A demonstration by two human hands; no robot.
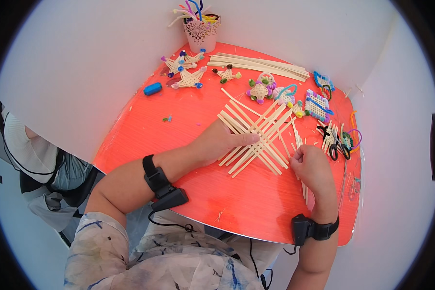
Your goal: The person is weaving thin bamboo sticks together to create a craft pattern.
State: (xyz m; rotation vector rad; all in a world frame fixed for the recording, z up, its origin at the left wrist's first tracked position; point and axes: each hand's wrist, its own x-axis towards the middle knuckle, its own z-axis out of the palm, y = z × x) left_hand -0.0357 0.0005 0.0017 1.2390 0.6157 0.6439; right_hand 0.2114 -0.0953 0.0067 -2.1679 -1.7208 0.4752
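A lattice of pale flat strips, woven crosswise (270, 148), lies over the red table in front of me. My left hand (222, 141) grips it from the left, the thumb pressed on top near the crossing and the other fingers hidden underneath. Close to its right side, my right hand (310, 166) is curled closed, fingertips toward the lattice. What those fingers hold, if anything, is hidden. Loose pale strips (297, 135) run beside and under the right hand.
Behind lie a bundle of strips (261, 65), woven stars (191, 77), pompom ornaments (259, 92) and a woven square (317, 105). Black-handled scissors (340, 152) lie right. A blue block (152, 88) is at left; a pink pot (199, 35) of pipe cleaners stands at the back.
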